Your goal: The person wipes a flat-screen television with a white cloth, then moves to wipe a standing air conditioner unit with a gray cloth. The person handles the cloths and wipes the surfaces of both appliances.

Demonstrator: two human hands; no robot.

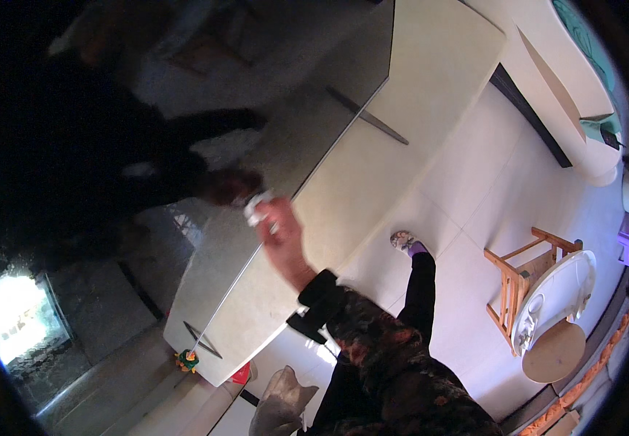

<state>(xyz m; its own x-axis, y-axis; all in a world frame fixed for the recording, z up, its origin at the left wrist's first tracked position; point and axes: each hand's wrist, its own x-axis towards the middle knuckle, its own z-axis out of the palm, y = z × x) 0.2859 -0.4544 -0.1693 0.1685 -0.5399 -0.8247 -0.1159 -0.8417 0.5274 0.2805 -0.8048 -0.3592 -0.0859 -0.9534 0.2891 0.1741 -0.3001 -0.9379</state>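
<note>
My right hand [284, 223] is pinched around a crumpled white tissue or cloth [256, 209] and holds it against the glossy dark screen [298, 131] of what looks like a television. The hand is slightly blurred. In the screen, a dark reflection of my arm and body shows. Two thin dark feet, one upper [385, 128] and one lower [205, 343], hold the screen upright on a long cream table [347, 207]. My left hand is out of view.
A small green and orange ornament [186, 360] sits by the screen's lower corner. A red object [241, 374] is beyond the table's end. Grey-beige fabric [283, 400] lies near my leg. A wooden chair [508, 278] with a white tray [554, 305] stands on the tiled floor at right.
</note>
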